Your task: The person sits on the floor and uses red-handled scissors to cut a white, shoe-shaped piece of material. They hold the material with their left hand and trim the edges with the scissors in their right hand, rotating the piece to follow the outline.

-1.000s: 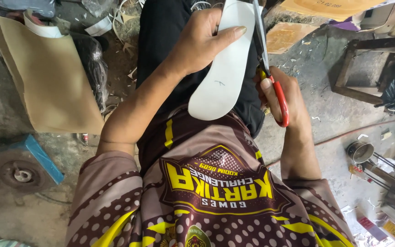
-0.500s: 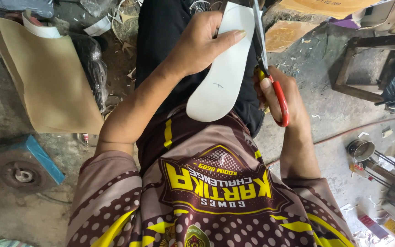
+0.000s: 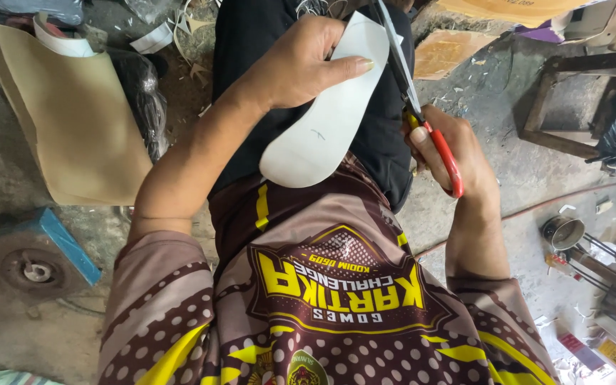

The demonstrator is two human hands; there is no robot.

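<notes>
My left hand [image 3: 301,64] grips a white sole-shaped sheet [image 3: 326,117] over my lap, thumb lying across its upper face. My right hand [image 3: 450,153] holds red-handled scissors [image 3: 422,114], fingers through the red loop. The metal blades run up along the right edge of the white sheet, near its top end. I sit with black trousers and a brown and yellow patterned shirt below the sheet.
A tan cardboard sheet [image 3: 73,121] lies on the floor at the left beside a black plastic bag [image 3: 140,100]. A blue block with a round metal part [image 3: 37,260] sits at lower left. A wooden frame [image 3: 572,100], a small metal tin [image 3: 563,232] and scraps lie at the right.
The white sheet has shifted slightly down and left in my left hand, and the scissors sit a little further up its right edge.
</notes>
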